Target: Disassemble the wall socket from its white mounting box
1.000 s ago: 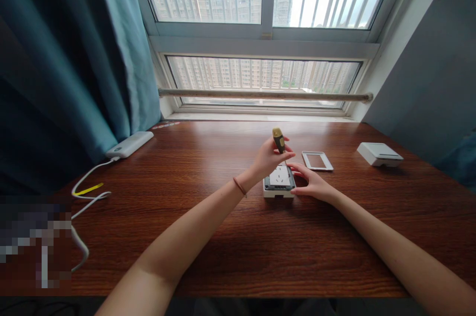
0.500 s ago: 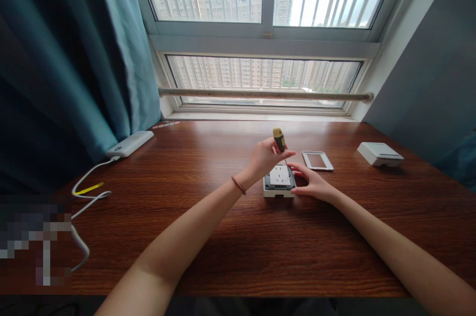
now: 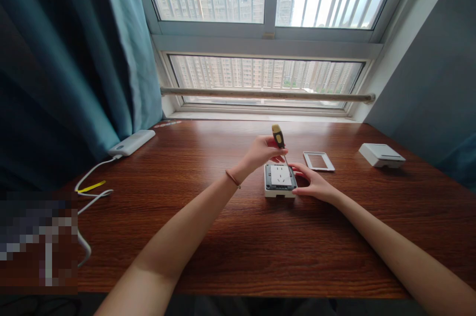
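Note:
My left hand (image 3: 266, 150) is closed on a screwdriver (image 3: 278, 137) with a yellow and black handle. Its thin shaft points down to the right side of a wall socket (image 3: 280, 176), whose white face sits in a dark frame on a white back box. Whether the tip touches a screw is too small to tell. My right hand (image 3: 312, 183) grips the box from the right, thumb at the near corner and fingers at the far side. Just behind it lies a white rectangular cover frame (image 3: 319, 161), flat on the brown wooden table (image 3: 223, 236).
Farther right stands another white box (image 3: 382, 155). At the left, a white power strip (image 3: 133, 143) lies by the blue curtain (image 3: 137, 83), with its white cable (image 3: 87, 173) and a yellow strip (image 3: 92, 186) nearby. A window with a rail (image 3: 267, 94) is behind the table.
My left hand has shifted slightly left and its grip on the screwdriver has changed, with the fingers drawn in and more of the shaft showing. My right hand stays on the socket box.

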Demonstrator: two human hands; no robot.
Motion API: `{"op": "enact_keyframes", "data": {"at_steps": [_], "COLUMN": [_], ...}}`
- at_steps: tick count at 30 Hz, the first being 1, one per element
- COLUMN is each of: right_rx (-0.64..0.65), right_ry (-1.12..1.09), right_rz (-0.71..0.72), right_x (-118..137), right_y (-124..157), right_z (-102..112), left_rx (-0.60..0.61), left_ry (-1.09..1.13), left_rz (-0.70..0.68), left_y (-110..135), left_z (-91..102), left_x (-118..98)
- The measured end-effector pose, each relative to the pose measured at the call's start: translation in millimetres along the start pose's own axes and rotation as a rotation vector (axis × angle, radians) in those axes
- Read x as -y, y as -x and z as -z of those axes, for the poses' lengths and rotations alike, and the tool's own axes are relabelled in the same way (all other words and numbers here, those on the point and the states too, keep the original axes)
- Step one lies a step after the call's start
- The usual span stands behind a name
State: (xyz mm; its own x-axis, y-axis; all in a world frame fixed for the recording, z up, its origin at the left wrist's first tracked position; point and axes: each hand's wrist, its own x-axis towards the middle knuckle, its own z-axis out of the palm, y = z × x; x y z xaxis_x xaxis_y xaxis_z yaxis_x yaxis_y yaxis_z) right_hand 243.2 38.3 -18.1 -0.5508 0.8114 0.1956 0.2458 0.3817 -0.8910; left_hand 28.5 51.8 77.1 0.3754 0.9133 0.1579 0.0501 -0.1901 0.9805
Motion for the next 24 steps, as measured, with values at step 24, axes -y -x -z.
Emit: {"op": "enact_keyframes", "data": {"at_steps": [24], "right_rx": [-0.001], "right_ry": [0.02], "right_rz": [-0.013], "right_x": [-1], "right_y": [1], "right_z": [1], "left_rx": [-0.147], "left_ry": [-0.291], "left_rz": [-0.162], "left_y": [-4], "left_z": [-13.7], "left_x": [12]}}
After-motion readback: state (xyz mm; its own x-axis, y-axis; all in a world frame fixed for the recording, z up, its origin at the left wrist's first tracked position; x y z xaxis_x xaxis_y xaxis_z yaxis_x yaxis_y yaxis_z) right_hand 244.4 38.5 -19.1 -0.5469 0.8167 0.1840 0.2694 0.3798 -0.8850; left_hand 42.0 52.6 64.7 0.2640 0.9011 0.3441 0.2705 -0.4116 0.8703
